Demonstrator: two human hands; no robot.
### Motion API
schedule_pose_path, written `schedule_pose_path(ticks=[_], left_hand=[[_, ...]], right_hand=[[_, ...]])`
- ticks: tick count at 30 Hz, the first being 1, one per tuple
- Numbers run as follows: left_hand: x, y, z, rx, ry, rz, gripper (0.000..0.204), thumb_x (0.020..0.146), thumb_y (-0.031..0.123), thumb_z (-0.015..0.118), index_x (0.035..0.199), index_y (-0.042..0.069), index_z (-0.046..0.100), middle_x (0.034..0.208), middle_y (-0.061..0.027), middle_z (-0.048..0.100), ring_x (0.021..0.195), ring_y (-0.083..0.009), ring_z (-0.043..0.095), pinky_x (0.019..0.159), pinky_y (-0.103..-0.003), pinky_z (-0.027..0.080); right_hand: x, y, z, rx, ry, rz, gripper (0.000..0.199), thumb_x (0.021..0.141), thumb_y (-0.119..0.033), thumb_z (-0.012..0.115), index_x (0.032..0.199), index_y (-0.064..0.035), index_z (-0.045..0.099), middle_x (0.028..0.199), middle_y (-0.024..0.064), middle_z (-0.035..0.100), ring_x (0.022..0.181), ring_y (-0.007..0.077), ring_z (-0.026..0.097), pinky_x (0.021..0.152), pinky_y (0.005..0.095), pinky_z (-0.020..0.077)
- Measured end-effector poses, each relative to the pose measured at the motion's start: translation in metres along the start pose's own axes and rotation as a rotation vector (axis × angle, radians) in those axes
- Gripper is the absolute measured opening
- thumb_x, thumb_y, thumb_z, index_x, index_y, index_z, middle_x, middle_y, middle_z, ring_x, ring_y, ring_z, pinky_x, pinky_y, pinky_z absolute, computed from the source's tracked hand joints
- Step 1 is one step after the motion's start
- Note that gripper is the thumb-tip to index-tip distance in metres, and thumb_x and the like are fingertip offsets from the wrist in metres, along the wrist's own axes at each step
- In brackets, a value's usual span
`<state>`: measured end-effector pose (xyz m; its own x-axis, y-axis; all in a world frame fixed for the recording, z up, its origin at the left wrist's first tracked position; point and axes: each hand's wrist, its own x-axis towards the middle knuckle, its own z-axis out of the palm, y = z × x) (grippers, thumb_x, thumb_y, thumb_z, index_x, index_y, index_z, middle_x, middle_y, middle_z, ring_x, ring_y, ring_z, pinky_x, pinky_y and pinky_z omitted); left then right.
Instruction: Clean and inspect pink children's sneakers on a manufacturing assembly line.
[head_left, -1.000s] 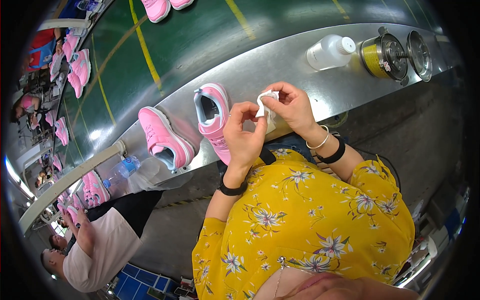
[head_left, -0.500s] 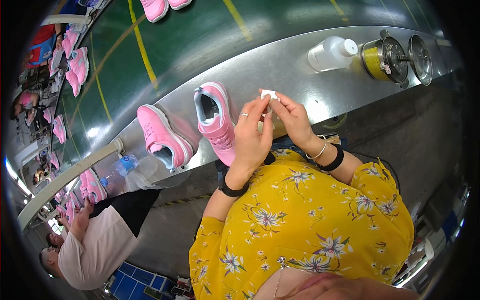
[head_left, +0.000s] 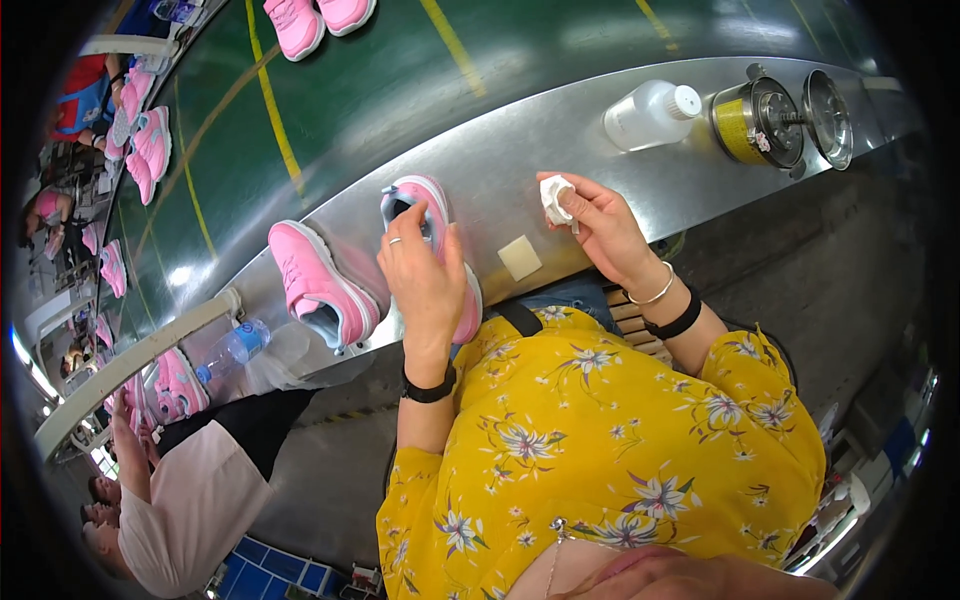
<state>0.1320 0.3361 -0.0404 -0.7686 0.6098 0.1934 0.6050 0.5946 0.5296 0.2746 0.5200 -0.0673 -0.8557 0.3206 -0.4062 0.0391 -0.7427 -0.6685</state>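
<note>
My left hand (head_left: pixel 424 285) reaches over a pink sports shoe (head_left: pixel 466 318), its fingers apart at the shoe's opening. Part of that shoe is hidden under the hand, and whether the fingertips touch it is hard to see. My right hand (head_left: pixel 615 235) pinches a crumpled white wad (head_left: pixel 555 198), cloth or tissue, above the metal ledge (head_left: pixel 590 175). Between the hands a small cream square (head_left: pixel 519 258) lies flat on the ledge. The matching pink shoe (head_left: pixel 315 275) rests to the left, its opening toward me.
A white plastic bottle (head_left: pixel 650 115) and a metal can (head_left: pixel 757 122) with a round lid (head_left: pixel 827 120) stand at the right. More pink shoes (head_left: pixel 293 25) sit on the green belt (head_left: pixel 370 90). At left are a rail (head_left: pixel 140 365), a water bottle (head_left: pixel 235 350) and a co-worker (head_left: pixel 190 490).
My hands, together on the white wad before, have parted. The left moved left over the near shoe; the right keeps the wad. The cream square now shows fully.
</note>
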Motion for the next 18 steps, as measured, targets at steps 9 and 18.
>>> schedule_pose_path(ticks=[9, 18], left_hand=[[0.004, -0.02, 0.004, 0.375, -0.209, -0.136, 0.034, 0.082, 0.023, 0.077, 0.104, 0.004, 0.06, 0.081, -0.0125, 0.066, 0.079, -0.0332, 0.062, 0.079, -0.043, 0.044], [0.015, -0.05, -0.031, -0.545, -0.187, -0.483, 0.023, 0.086, 0.013, 0.076, 0.096, -0.001, 0.061, 0.07, 0.0033, 0.05, 0.065, -0.0067, 0.046, 0.058, -0.023, 0.034]], right_hand=[[-0.028, -0.077, -0.019, -0.617, 0.375, -0.652, 0.026, 0.097, -0.003, 0.064, 0.122, 0.0028, 0.066, 0.111, 0.006, 0.069, 0.099, 0.0122, 0.064, 0.089, 0.0257, 0.0514], [0.0, -0.123, -0.062, -1.105, 0.561, -0.887, 0.021, 0.092, -0.003, 0.069, 0.112, -0.0032, 0.074, 0.1, 0.0017, 0.069, 0.089, 0.0085, 0.061, 0.079, 0.0215, 0.0489]])
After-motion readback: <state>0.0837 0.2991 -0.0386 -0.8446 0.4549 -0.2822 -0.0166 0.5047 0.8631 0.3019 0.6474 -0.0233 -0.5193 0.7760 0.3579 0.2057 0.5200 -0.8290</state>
